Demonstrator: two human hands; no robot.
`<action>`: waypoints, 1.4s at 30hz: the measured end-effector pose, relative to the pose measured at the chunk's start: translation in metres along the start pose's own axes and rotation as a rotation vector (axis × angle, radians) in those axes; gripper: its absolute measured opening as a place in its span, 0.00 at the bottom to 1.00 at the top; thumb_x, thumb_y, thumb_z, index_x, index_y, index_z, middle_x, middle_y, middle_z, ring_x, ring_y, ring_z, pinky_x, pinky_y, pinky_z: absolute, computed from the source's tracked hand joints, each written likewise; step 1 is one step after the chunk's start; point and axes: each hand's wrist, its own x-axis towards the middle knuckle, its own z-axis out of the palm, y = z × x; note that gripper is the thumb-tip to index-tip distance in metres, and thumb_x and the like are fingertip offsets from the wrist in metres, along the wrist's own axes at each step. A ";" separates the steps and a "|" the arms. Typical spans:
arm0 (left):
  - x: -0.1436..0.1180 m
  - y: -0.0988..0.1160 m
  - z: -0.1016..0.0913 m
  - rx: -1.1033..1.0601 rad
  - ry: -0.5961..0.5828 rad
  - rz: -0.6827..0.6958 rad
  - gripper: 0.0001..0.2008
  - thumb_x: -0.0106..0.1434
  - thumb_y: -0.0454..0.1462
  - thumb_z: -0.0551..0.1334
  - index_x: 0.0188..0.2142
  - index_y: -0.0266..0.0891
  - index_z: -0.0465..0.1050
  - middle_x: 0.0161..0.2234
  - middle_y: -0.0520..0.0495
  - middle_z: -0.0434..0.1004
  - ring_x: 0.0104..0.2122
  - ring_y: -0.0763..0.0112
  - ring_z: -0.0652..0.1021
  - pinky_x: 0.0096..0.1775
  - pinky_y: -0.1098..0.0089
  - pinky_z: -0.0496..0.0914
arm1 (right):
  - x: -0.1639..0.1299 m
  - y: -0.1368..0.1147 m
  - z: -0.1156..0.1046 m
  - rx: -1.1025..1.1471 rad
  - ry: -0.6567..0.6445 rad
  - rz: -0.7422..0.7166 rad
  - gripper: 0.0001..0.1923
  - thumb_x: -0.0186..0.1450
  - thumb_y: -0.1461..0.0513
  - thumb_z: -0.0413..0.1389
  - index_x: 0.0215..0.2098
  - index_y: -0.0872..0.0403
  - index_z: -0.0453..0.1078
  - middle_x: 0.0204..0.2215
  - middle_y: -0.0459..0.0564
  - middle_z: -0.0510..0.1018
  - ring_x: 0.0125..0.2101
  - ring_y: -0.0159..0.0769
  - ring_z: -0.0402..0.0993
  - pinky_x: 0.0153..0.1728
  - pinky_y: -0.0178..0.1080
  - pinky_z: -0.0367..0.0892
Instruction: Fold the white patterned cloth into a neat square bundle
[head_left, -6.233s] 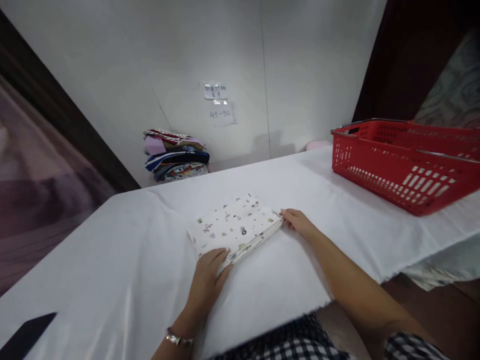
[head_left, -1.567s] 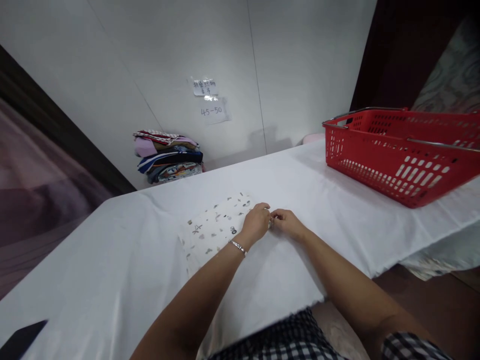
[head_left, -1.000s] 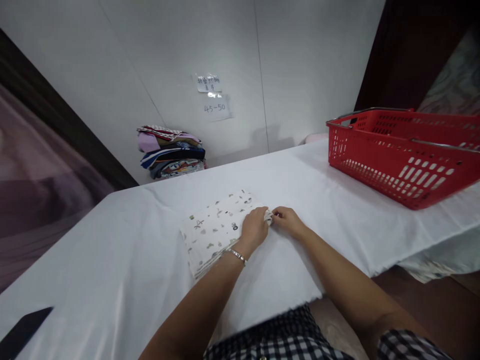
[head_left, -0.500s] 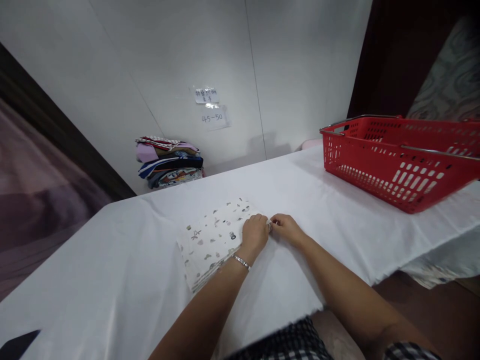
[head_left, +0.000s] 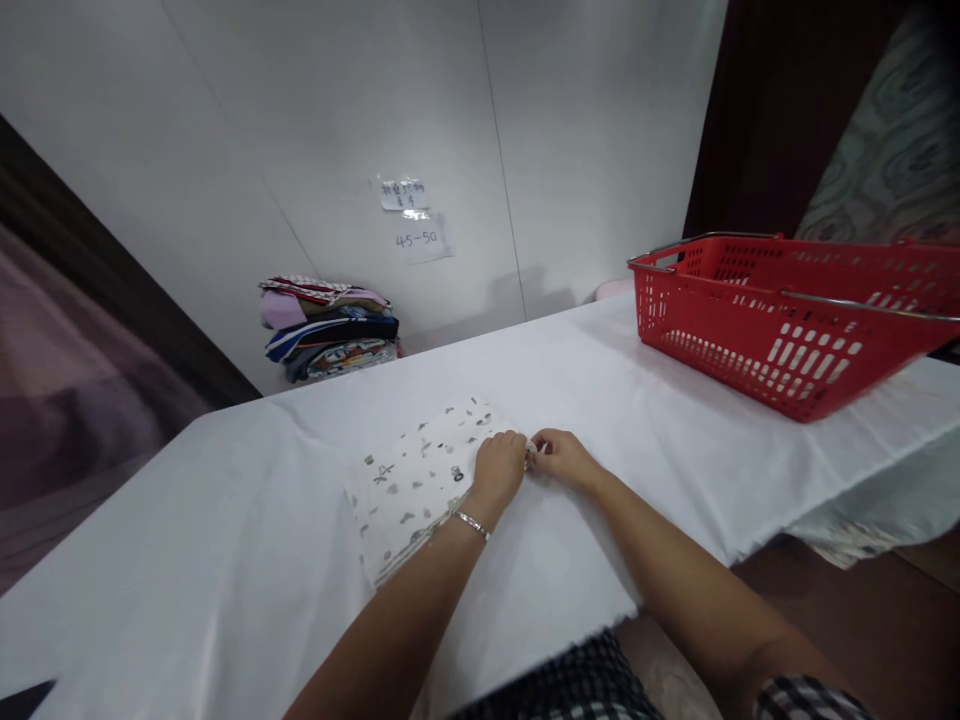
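Two hands were shown at one folded, printed cloth [head_left: 412, 475], which was laid on a white-covered table [head_left: 600, 380]. The cloth's right corner was pinched by the fingers of the right hand [head_left: 564, 458]. The left hand [head_left: 500, 467], with one bracelet [head_left: 471, 523] at its wrist, was rested over the cloth just beside; whether its hidden fingertips were clamped could not be told. One red basket [head_left: 727, 325], one textile stack [head_left: 330, 330] and two wall notes [head_left: 405, 194] were also included.
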 end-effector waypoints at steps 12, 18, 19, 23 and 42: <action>-0.001 0.001 0.001 -0.014 -0.013 0.010 0.11 0.66 0.35 0.50 0.38 0.39 0.70 0.36 0.46 0.73 0.39 0.66 0.73 0.39 0.67 0.63 | -0.001 0.002 0.010 -0.040 0.041 0.029 0.06 0.57 0.62 0.52 0.32 0.51 0.70 0.27 0.43 0.76 0.24 0.29 0.66 0.25 0.31 0.57; -0.006 0.003 0.001 -0.045 -0.026 -0.005 0.10 0.64 0.32 0.51 0.41 0.39 0.68 0.39 0.45 0.73 0.41 0.64 0.72 0.40 0.65 0.64 | -0.003 -0.006 0.008 -0.138 0.063 0.069 0.06 0.55 0.65 0.51 0.30 0.51 0.69 0.27 0.43 0.75 0.26 0.30 0.66 0.26 0.31 0.55; -0.008 0.003 0.001 -0.053 -0.030 -0.010 0.11 0.64 0.31 0.51 0.42 0.39 0.68 0.40 0.45 0.73 0.42 0.64 0.72 0.41 0.65 0.64 | -0.003 -0.006 0.008 -0.146 0.060 0.065 0.06 0.55 0.65 0.51 0.30 0.51 0.69 0.27 0.43 0.75 0.26 0.30 0.66 0.26 0.32 0.55; -0.016 0.000 0.005 -0.076 -0.025 -0.027 0.15 0.64 0.31 0.50 0.50 0.39 0.64 0.44 0.44 0.73 0.43 0.65 0.72 0.42 0.65 0.64 | -0.004 -0.004 0.007 -0.173 0.041 0.043 0.06 0.56 0.64 0.51 0.31 0.51 0.68 0.28 0.43 0.75 0.26 0.30 0.65 0.28 0.32 0.55; -0.048 -0.007 0.003 -0.105 0.030 -0.034 0.15 0.63 0.28 0.50 0.48 0.39 0.64 0.42 0.45 0.72 0.46 0.66 0.69 0.45 0.67 0.64 | -0.005 0.000 0.017 -0.289 0.073 -0.045 0.09 0.59 0.65 0.49 0.36 0.51 0.67 0.34 0.45 0.72 0.33 0.32 0.65 0.32 0.32 0.56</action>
